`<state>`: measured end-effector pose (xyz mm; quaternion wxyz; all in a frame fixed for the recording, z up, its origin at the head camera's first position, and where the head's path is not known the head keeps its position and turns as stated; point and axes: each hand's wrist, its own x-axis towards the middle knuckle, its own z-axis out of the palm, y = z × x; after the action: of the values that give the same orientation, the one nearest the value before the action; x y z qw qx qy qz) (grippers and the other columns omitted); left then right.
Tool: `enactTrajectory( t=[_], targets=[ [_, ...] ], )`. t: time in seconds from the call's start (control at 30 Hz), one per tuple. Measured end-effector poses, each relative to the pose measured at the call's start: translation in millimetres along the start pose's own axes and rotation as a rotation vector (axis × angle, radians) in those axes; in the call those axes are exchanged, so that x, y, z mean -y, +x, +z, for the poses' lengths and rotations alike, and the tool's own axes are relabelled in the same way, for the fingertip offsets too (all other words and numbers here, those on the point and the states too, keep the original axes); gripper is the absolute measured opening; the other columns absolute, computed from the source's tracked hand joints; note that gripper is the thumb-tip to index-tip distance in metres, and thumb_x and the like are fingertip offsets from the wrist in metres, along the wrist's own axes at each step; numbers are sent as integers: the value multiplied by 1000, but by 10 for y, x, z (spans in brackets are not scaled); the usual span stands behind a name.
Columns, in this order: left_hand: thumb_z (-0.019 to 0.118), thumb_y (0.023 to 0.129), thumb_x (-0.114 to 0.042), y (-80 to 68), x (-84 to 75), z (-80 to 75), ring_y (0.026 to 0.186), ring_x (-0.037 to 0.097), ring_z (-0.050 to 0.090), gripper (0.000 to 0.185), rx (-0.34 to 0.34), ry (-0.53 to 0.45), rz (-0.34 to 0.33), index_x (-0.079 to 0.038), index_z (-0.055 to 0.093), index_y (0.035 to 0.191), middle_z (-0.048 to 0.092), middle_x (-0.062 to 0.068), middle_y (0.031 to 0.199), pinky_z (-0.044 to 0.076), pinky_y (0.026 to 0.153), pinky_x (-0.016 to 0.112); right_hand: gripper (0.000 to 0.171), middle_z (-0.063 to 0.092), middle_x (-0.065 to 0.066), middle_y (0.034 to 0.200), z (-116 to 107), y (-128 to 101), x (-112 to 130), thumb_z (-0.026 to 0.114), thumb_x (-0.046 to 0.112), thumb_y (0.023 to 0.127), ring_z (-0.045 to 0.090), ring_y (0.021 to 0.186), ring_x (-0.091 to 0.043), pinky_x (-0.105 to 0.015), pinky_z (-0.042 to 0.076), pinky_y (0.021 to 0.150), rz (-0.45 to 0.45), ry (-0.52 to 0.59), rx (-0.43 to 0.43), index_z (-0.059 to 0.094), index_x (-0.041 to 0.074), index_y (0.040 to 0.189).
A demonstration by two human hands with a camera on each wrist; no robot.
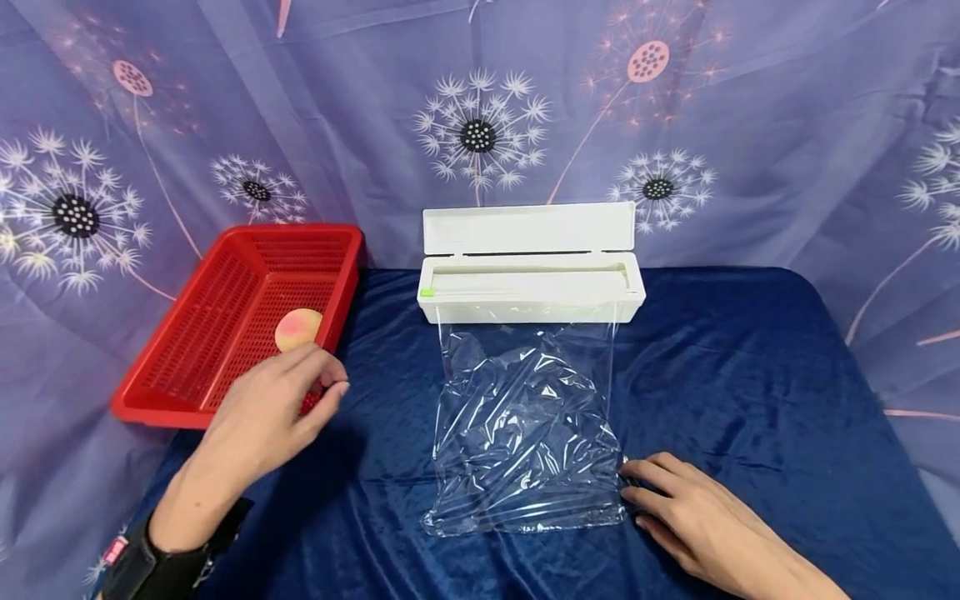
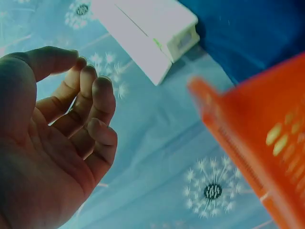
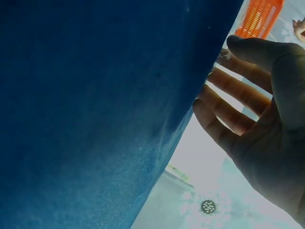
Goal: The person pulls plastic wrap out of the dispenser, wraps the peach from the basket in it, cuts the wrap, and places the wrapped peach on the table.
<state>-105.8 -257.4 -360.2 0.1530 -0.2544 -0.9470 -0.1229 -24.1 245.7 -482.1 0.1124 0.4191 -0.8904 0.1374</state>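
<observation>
A: Report hand status.

B: Left hand (image 1: 258, 421) is above the near right corner of the red basket (image 1: 187, 333), fingers loosely curled and holding nothing (the left wrist view confirms an empty palm). It hovers just beside the peach (image 1: 298, 329), which lies inside the basket against its right wall. Contact with the peach cannot be confirmed.

A: Right hand?

B: Right hand (image 1: 690, 508) lies flat near the front edge of the table (image 1: 750, 367), fingers extended, fingertips touching the near right corner of the plastic wrap sheet (image 1: 525, 425). It pins the sheet; it does not pinch it.

A: Location of the sheet?

B: Spread at the centre of the table, wrinkled, running from the wrap dispenser (image 1: 531, 287) toward the front edge. The dispenser stands at the back edge with its lid (image 1: 528, 227) raised. Whether the sheet is already cut from the roll cannot be determined from these views.

A: Progress assessment?

B: By judgement, early to middle stage. Done: dispenser opened, a length of wrap drawn out and laid flat. Outstanding: the peach is not yet out of the basket, nothing rests on the sheet, and no wrapping has begun.
</observation>
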Motion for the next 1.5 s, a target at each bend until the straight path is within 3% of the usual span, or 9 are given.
enactTrajectory(
  t=[0.2, 0.37, 0.47, 0.57, 0.77, 1.0, 1.2, 1.5],
  targets=[
    [78, 91, -19, 99, 187, -194, 66, 7, 52, 13, -39, 44, -26, -25, 67, 94, 60, -10, 86, 44, 58, 34, 28, 67, 0, 128, -13, 5, 4, 54, 38, 112, 61, 114, -18, -40, 55, 87, -3, -9, 13, 76, 21, 117],
    [77, 94, -18, 215, 381, -308, 68, 6, 51, 14, 36, 37, -54, -26, 66, 95, 61, -10, 88, 43, 61, 33, 40, 67, 2, 129, 3, -6, 16, 41, 42, 114, 60, 115, -15, -35, 53, 88, -5, 5, 2, 76, 22, 119],
    [77, 95, -15, 303, 515, -361, 71, 9, 53, 13, 103, 3, -75, -23, 67, 97, 62, -9, 89, 44, 64, 32, 25, 66, 3, 129, 19, -20, 23, 58, 37, 110, 59, 115, -14, -31, 50, 90, 1, 28, -7, 75, 22, 119],
    [78, 96, -16, 392, 682, -388, 78, 13, 58, 10, 167, -45, -121, -18, 69, 100, 65, -6, 92, 46, 70, 33, 20, 66, 4, 129, 29, -36, 30, 69, 31, 104, 58, 116, -13, -27, 47, 93, 15, 41, -12, 75, 21, 119],
    [78, 97, -17, 536, 1062, -291, 94, 25, 67, 18, 252, -93, -183, -8, 71, 110, 72, 8, 104, 51, 81, 45, 35, 65, 5, 130, 10, -45, 37, 85, 22, 87, 57, 117, -12, -26, 47, 92, 34, 28, 14, 75, 21, 120],
    [73, 100, -17, 621, 1394, -128, 107, 39, 66, 29, 352, -130, -265, 2, 66, 120, 70, 24, 115, 50, 89, 57, 39, 65, 6, 131, -8, -37, 38, 89, 21, 84, 57, 117, -12, -28, 50, 90, 26, 26, 30, 74, 23, 120],
    [72, 101, -20, 625, 1553, -31, 108, 40, 65, 36, 424, -141, -292, 5, 64, 126, 68, 27, 118, 50, 91, 58, 38, 65, 5, 134, -9, -29, 37, 87, 22, 85, 57, 120, -13, -26, 46, 94, 20, 33, 16, 74, 23, 121],
    [74, 100, -24, 771, 1649, 82, 119, 47, 61, 47, 517, -116, -306, 8, 61, 133, 64, 33, 129, 47, 100, 64, 39, 65, 6, 132, -11, -25, 51, 90, 21, 83, 57, 119, -12, -27, 48, 93, 31, 32, 25, 75, 24, 119]
  ],
)
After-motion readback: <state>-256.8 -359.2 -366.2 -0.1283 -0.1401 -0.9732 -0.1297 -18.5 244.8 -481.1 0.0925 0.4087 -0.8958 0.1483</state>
